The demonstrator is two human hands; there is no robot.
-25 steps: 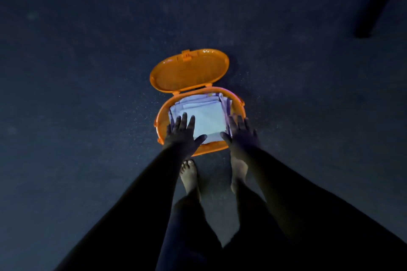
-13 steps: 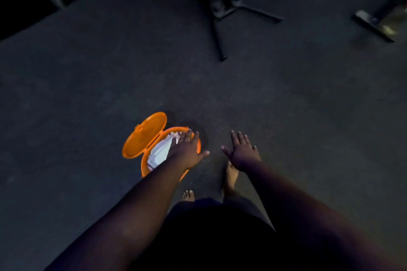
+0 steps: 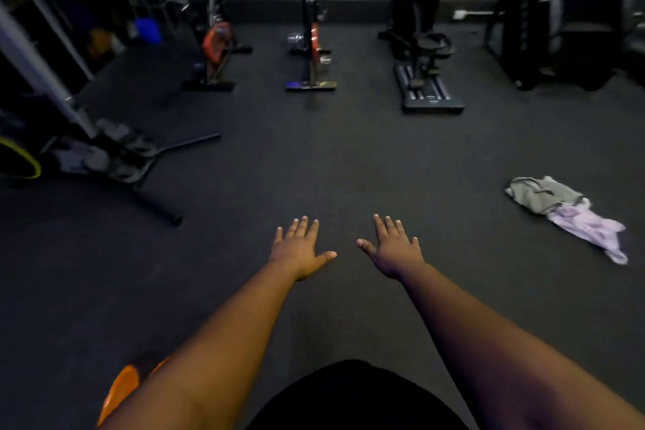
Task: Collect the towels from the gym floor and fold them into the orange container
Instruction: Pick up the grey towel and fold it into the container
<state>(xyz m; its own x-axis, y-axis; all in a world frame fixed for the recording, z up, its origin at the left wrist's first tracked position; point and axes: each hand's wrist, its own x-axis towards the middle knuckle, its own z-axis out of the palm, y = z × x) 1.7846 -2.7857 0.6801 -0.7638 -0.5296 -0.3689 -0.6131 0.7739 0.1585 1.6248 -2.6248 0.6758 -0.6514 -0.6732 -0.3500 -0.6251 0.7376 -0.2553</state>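
You are looking along a dim gym with a dark rubber floor running from near to far. At far left, a grey slanted metal post rises from a machine base whose black tube legs spread across the floor; a yellow-rimmed wheel sits at the left edge. Three exercise machines stand in a row across the far floor: an orange-bodied bike on the left, a second bike in the middle, and a black stepper on the right. A dark rack occupies the far right. Lighting is low, and far detail is blurred.
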